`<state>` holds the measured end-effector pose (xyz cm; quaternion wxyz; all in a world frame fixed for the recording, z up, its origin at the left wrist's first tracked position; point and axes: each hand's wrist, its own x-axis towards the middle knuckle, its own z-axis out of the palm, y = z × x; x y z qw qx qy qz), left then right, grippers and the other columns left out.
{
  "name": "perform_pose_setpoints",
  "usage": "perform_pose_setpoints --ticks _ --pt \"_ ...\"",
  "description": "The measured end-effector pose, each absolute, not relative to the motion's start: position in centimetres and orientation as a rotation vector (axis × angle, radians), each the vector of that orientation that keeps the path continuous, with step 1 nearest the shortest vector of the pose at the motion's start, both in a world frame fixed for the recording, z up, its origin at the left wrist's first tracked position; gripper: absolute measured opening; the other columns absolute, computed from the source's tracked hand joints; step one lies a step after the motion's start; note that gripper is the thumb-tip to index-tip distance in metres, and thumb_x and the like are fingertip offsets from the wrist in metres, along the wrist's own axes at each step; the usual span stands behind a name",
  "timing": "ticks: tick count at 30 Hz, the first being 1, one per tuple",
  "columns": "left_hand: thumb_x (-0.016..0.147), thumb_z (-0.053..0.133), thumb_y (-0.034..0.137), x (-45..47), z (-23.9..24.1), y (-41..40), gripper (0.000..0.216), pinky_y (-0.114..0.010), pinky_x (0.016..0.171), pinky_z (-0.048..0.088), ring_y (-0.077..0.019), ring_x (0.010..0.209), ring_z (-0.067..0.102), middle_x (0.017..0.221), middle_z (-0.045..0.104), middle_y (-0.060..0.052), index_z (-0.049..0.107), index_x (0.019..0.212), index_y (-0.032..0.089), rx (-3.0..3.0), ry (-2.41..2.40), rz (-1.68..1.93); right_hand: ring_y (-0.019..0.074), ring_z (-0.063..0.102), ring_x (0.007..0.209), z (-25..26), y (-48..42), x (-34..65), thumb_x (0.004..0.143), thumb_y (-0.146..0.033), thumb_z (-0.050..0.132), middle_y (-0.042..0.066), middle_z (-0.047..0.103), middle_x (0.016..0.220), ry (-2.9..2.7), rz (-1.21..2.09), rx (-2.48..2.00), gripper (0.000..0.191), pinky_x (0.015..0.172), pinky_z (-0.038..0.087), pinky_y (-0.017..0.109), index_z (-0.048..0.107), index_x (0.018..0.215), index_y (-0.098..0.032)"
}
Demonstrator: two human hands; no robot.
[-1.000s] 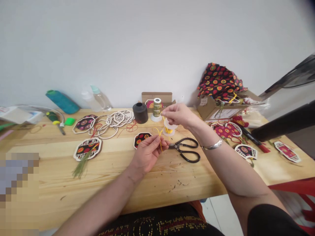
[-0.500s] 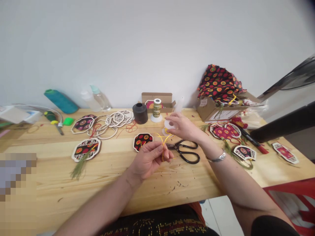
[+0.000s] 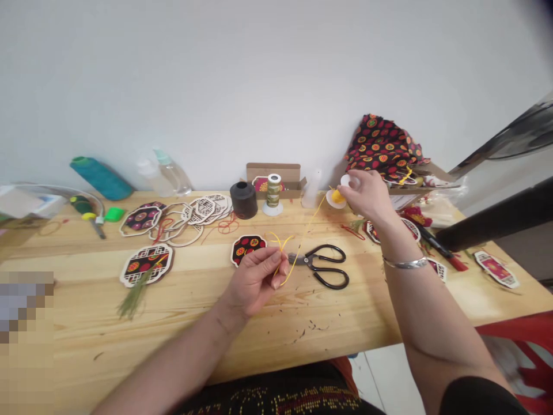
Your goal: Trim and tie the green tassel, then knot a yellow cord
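My left hand (image 3: pixel 261 276) is closed, pinching yellow cord (image 3: pixel 280 241) whose loose ends stick up above the fingertips. From there a strand runs up and right to a white spool of yellow cord (image 3: pixel 337 197). My right hand (image 3: pixel 369 196) grips that spool by its upper rim, near the back of the table. Just right of my left hand lie black-handled scissors (image 3: pixel 330 268), their blades pointing at it. Partly behind the left hand is a dark patterned pendant (image 3: pixel 248 246) with a pale edge.
A black thread cone (image 3: pixel 243 200) and a green-gold thread spool (image 3: pixel 273 193) stand at the back. Pale cut-out frames (image 3: pixel 210 208) and a tasselled pendant (image 3: pixel 147 265) lie left. To the right are a cardboard box with patterned cloth (image 3: pixel 384 150) and a black post (image 3: pixel 496 213).
My right hand has moved right and back with the spool, away from my left hand. A length of yellow cord now stretches between them. My left hand keeps its pinch.
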<state>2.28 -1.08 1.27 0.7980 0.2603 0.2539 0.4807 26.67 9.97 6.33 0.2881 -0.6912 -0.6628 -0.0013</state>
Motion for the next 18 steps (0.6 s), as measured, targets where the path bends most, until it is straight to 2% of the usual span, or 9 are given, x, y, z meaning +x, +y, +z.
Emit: perform_pose_setpoints --ticks 5,12,15,18 --pt "0.068 0.077 0.024 1.8 1.3 -1.4 0.014 -0.016 0.041 0.030 -0.0003 0.033 0.040 0.051 0.060 0.001 0.068 0.065 0.014 0.578 0.469 0.977 0.0262 0.058 0.095 4.8 10.5 26.3 0.067 -0.015 0.057 0.015 0.054 0.107 -2.097 0.093 -1.717 0.047 0.090 0.046 0.038 0.062 0.114 -0.010" --pt "0.068 0.077 0.026 1.3 1.3 -1.8 0.016 -0.017 0.038 0.028 -0.0024 0.032 0.041 0.047 0.057 0.002 0.068 0.062 0.015 0.615 0.368 0.922 0.0232 0.059 0.098 2.8 12.8 26.7 0.067 -0.009 0.052 0.015 0.055 0.114 -2.176 0.190 -1.680 0.051 0.091 0.046 0.033 0.060 0.117 -0.010" --pt "0.066 0.077 0.024 1.7 1.4 -1.3 0.016 -0.016 0.039 0.031 -0.0021 0.035 0.044 0.051 0.059 0.001 0.067 0.064 0.012 0.570 0.511 0.986 0.0271 0.054 0.111 2.6 13.1 26.9 0.068 -0.012 0.055 0.019 0.053 0.123 -2.215 0.230 -1.708 0.055 0.099 0.041 0.036 0.055 0.124 -0.007" --pt "0.063 0.078 0.023 2.2 1.2 -0.7 0.016 -0.015 0.041 0.034 -0.0041 0.041 0.050 0.055 0.061 0.000 0.068 0.068 0.011 0.499 0.692 1.071 0.0328 0.044 0.122 3.2 11.5 26.1 0.070 -0.017 0.060 0.022 0.047 0.132 -2.204 0.128 -1.650 0.059 0.102 0.036 0.044 0.051 0.127 -0.006"
